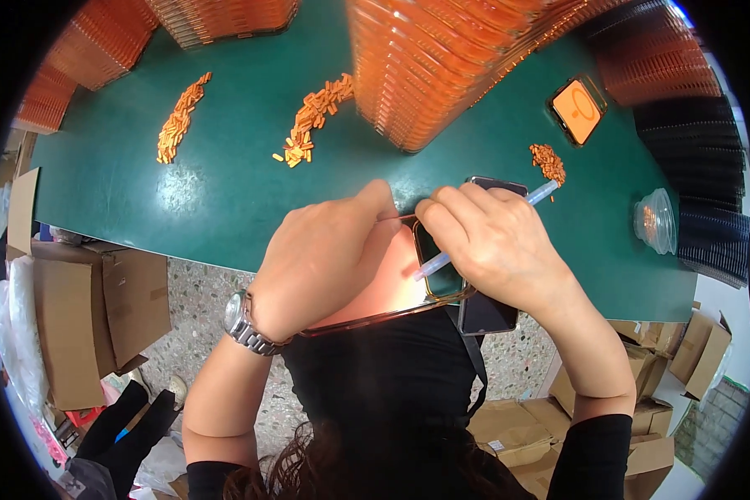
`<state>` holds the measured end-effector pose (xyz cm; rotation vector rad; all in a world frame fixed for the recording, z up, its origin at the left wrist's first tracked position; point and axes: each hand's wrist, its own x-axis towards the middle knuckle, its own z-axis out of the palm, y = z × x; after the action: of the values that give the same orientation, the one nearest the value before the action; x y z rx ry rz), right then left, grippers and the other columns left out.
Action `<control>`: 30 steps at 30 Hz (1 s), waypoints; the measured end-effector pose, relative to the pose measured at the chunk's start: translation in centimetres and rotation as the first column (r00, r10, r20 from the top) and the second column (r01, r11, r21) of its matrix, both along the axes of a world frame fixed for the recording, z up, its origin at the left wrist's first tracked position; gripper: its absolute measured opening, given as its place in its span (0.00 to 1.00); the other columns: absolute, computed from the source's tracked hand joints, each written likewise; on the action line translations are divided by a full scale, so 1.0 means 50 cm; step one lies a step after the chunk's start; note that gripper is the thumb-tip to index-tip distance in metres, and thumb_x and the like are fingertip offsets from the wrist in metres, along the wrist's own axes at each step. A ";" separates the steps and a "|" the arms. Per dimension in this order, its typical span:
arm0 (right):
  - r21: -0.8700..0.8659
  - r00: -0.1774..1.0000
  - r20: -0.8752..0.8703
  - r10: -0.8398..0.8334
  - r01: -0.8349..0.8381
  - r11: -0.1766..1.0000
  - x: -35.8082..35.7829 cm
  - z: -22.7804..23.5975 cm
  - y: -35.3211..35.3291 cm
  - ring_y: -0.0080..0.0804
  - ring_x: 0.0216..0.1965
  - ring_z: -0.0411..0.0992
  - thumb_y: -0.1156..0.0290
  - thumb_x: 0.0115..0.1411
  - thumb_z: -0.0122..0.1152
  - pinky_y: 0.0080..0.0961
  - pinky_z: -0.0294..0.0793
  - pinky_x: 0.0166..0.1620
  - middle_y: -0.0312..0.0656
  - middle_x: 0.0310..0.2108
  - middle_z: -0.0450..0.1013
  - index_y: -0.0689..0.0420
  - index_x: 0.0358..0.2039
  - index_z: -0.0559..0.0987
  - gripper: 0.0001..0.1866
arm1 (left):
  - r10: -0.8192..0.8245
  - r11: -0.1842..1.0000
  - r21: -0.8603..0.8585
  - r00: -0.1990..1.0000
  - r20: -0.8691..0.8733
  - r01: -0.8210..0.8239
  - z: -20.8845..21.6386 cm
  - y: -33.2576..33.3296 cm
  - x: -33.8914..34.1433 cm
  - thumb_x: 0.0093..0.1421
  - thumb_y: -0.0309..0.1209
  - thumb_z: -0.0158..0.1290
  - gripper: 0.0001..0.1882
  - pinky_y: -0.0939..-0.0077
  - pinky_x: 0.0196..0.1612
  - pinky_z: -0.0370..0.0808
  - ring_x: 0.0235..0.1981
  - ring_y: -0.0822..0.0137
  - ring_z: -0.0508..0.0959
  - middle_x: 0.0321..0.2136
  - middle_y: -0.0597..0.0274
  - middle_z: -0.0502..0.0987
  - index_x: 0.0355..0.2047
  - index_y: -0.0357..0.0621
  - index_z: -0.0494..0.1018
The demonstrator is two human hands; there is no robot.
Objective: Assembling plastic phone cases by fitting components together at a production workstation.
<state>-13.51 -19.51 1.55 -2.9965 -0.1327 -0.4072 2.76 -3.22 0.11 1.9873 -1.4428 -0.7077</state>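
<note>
At the table's near edge, my left hand is closed round an orange-pink phone case with a shiny gold rim. Its thumb and bent forefinger meet at the case's far edge; whatever lies between those fingertips is hidden. Closed over the case's camera-cutout end, my right hand grips a thin pale blue stick-like tool. The tool slants across the palm, one end over the case beside the cutout. Below the right hand lies a dark smartphone, partly covered.
Tall stacks of orange cases stand on the green table. Small orange pieces lie in piles. Toward the right are another orange case, a clear plastic cup and black stacks. Cardboard boxes flank me.
</note>
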 end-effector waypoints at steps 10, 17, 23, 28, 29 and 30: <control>0.257 0.981 -0.171 -0.092 0.134 0.957 0.022 0.001 0.019 0.48 0.36 0.76 0.76 0.56 0.68 0.43 0.78 0.36 0.45 0.33 0.73 0.59 0.39 0.78 0.11 | 0.020 0.996 0.083 1.000 -0.001 -0.020 0.025 0.017 0.013 0.72 0.30 0.56 0.07 0.55 0.32 0.74 0.30 0.42 0.81 0.27 0.48 0.80 0.38 0.41 0.73; 0.340 0.986 -0.154 -0.061 0.111 0.934 0.009 0.017 -0.018 0.47 0.40 0.78 0.74 0.60 0.69 0.42 0.77 0.39 0.43 0.37 0.75 0.59 0.43 0.81 0.11 | -0.051 0.976 0.196 0.972 -0.228 0.097 0.039 0.005 0.067 0.70 0.32 0.54 0.09 0.52 0.38 0.78 0.35 0.40 0.83 0.30 0.42 0.82 0.40 0.37 0.76; 0.397 0.978 -0.096 -0.185 0.209 0.894 -0.020 0.031 -0.034 0.45 0.40 0.78 0.67 0.64 0.68 0.37 0.76 0.44 0.46 0.39 0.75 0.59 0.50 0.82 0.15 | -0.039 0.962 0.253 0.968 -0.248 0.104 0.048 -0.006 0.062 0.70 0.30 0.54 0.08 0.61 0.38 0.77 0.32 0.48 0.81 0.29 0.46 0.80 0.40 0.36 0.77; 0.528 0.942 -0.121 -0.314 0.329 0.783 -0.060 0.029 -0.056 0.40 0.36 0.78 0.74 0.65 0.65 0.32 0.76 0.41 0.46 0.35 0.76 0.63 0.45 0.84 0.10 | 0.003 0.985 0.165 0.959 -0.283 0.046 0.018 0.030 0.081 0.74 0.29 0.53 0.08 0.69 0.37 0.76 0.30 0.68 0.80 0.29 0.61 0.79 0.43 0.37 0.77; 0.509 0.944 -0.124 -0.305 0.324 0.797 -0.067 0.017 -0.053 0.40 0.35 0.79 0.76 0.65 0.66 0.33 0.77 0.40 0.46 0.34 0.76 0.64 0.43 0.84 0.08 | 0.142 0.987 0.134 0.871 -0.470 -0.088 0.004 0.051 0.088 0.76 0.30 0.52 0.08 0.73 0.37 0.76 0.32 0.73 0.79 0.31 0.65 0.79 0.46 0.38 0.77; 0.506 0.956 -0.127 -0.263 0.291 0.812 -0.060 0.011 -0.038 0.41 0.35 0.79 0.79 0.62 0.69 0.33 0.77 0.39 0.45 0.33 0.76 0.64 0.41 0.85 0.07 | 0.264 0.963 0.137 0.728 -0.632 -0.230 0.005 0.074 0.091 0.78 0.30 0.51 0.09 0.77 0.37 0.75 0.35 0.79 0.78 0.33 0.69 0.79 0.49 0.38 0.77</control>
<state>-16.53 -21.42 2.11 -2.4773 0.3710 -0.3257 7.30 0.46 0.37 1.6644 -0.7290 -1.1682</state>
